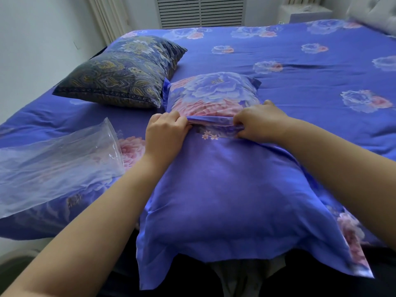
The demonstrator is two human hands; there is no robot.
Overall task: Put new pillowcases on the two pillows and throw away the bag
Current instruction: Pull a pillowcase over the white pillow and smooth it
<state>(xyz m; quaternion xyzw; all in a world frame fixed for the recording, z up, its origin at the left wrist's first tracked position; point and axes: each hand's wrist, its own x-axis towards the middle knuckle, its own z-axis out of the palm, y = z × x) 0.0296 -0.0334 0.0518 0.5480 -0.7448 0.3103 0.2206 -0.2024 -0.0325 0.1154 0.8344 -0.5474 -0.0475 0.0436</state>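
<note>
Left hand (165,129), right hand (257,122): both pinch pillowcase (225,189) opening | plastic bag (53,166) at 9 o'clock | patterned pillow (120,71) at 11 o'clock

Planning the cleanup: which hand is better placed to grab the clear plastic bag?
Probably the left hand: the clear plastic bag lies on the bed beside the left forearm. The right hand would have to cross over the blue floral pillow.

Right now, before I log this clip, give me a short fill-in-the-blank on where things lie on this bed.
1. Both hands, left hand and right hand, pinch the fabric flap of the ____ pillowcase.
2. The clear plastic bag lies to the ____ of that pillow.
3. The dark paisley pillow sits ____ the bag, nearer the wall.

Missing words: blue; left; beyond
</note>
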